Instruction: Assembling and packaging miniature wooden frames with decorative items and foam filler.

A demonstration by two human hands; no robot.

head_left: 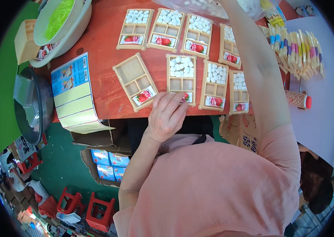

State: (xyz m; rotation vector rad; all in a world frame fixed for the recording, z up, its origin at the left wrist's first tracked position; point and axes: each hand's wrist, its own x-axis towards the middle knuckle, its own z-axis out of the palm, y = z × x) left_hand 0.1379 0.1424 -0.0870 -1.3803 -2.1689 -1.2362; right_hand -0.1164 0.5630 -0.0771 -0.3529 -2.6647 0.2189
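Observation:
My left hand (167, 117) is at the table's front edge, fingers curled together over the near end of a beige tray (181, 86). Its fingertips pinch at a small strawberry-printed packet (186, 96), partly hidden by them. White marshmallow-like cubes (181, 66) fill that tray's large compartment. To the left, a slanted tray (128, 71) has only a strawberry packet (143, 95) in it. More trays with white cubes and packets stand behind and to the right. My right arm (259, 67) stretches over the right-hand trays to a clear plastic bag (198, 7); that hand is beyond the upper edge.
A printed label sheet (74, 93) overhangs the front edge at left. Basins (86, 23) with green shreds and packets, and a dark tub (42, 104), stand further left. Bundled sticks (299, 53) lie at right. Below are a carton of blue packs (109, 164) and red stools (99, 213).

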